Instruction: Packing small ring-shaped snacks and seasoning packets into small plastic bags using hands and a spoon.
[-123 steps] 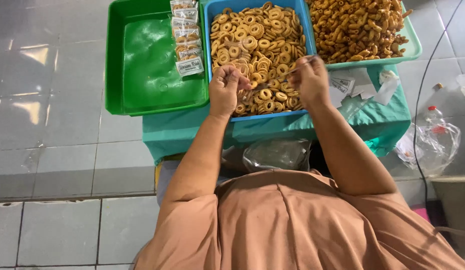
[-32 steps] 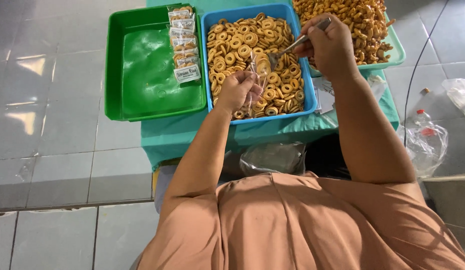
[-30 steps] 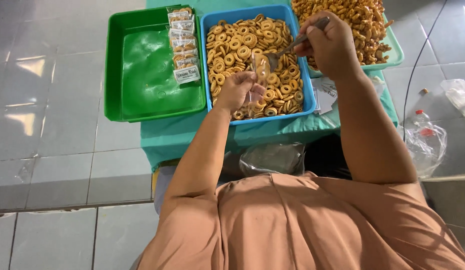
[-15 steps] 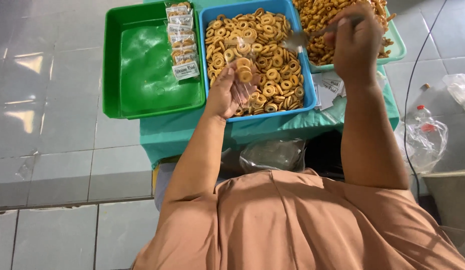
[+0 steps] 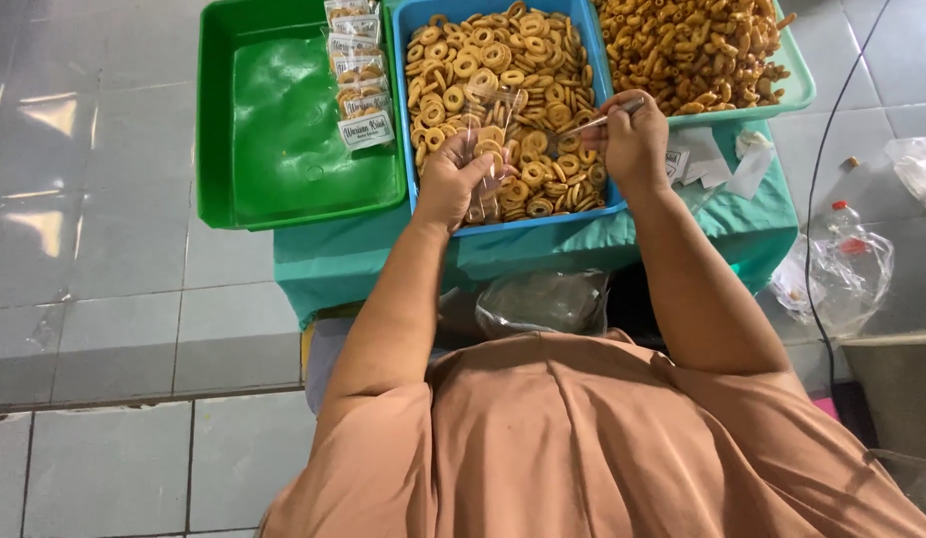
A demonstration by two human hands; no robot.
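The small clear plastic bag (image 5: 491, 139) sits upright in your left hand (image 5: 453, 184), pinched at its side over the blue rectangular plastic tray (image 5: 594, 60) of golden ring-shaped crackers (image 5: 483, 60). Half a second back your right hand (image 5: 634, 139) was up over the teal tray of darker fried snacks (image 5: 697, 45); now it's swung back down, fingers closed around a thin metal spoon (image 5: 597, 122) whose tip points at the bag's mouth (can't tell if anything's on it). So you're lined up for another scoop going in. Finished labelled packets (image 5: 355, 70) are stacked along the green plastic tray (image 5: 283, 130).
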